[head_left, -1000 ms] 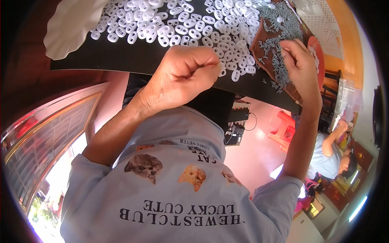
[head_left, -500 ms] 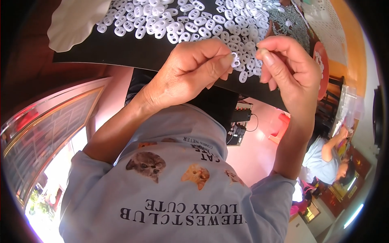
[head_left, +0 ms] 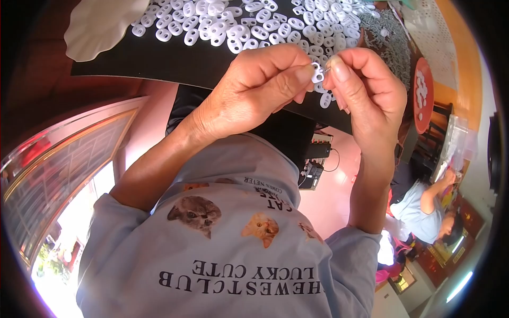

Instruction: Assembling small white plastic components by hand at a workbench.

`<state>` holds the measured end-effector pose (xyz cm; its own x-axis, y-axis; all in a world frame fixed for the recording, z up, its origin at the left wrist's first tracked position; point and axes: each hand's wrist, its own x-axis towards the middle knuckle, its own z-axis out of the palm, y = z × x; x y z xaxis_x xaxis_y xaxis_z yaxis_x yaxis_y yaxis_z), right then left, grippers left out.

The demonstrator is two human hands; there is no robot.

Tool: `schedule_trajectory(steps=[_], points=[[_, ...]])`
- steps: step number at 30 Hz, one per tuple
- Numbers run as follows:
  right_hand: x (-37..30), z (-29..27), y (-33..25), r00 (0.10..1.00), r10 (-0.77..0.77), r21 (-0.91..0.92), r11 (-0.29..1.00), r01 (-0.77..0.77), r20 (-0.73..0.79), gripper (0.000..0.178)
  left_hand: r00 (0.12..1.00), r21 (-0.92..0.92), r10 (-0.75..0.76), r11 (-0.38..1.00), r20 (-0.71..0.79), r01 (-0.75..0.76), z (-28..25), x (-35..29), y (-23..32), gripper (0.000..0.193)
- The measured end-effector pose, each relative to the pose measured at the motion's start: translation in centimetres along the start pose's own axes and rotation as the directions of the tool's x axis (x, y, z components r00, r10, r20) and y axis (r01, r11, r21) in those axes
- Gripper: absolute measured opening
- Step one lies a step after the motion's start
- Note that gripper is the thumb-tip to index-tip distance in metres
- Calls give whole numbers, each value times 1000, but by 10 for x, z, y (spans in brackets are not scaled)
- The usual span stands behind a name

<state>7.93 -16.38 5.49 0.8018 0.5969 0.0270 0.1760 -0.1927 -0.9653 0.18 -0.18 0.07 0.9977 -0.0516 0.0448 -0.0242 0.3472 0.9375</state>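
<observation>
Between the thumb and forefinger of my left hand [head_left: 254, 90] is a small white plastic cord lock [head_left: 317, 76] with two holes. My right hand [head_left: 366, 79] is closed in a pinch right beside it. A thin, pale metallic piece [head_left: 327, 69] shows at the right fingertips, pointing toward the cord lock; it looks like a small spring, but most of it is hidden. Many loose white cord locks [head_left: 217, 26] lie spread over the black table [head_left: 154, 62] beyond my hands.
A grey heap of what look like small metal springs [head_left: 386, 45] lies at the far right. Beside it is a red dish [head_left: 422, 125] holding white pieces. A cream wavy-edged tray [head_left: 98, 29] sits far left. Another person [head_left: 421, 209] is at right, away from my table.
My right hand has moved left toward the left hand, closing the gap at the cord lock. The cord lock has shifted slightly right and up, still in my left fingers.
</observation>
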Motion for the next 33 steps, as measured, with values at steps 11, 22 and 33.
schedule_trajectory(steps=[11,22,33], points=[[0,7,1,1000,19,-11,1000,-19,-4,14,1000,-8,-7,1000,-11,7,0,0,3,19],[0,21,8,1000,-4,35,999,4,-22,11,997,-19,58,998,-54,-59,-2,-3,-5,20],[-3,40,16,993,-30,118,992,44,-112,10,993,-58,58,996,-100,-64,-3,-6,-7,21]])
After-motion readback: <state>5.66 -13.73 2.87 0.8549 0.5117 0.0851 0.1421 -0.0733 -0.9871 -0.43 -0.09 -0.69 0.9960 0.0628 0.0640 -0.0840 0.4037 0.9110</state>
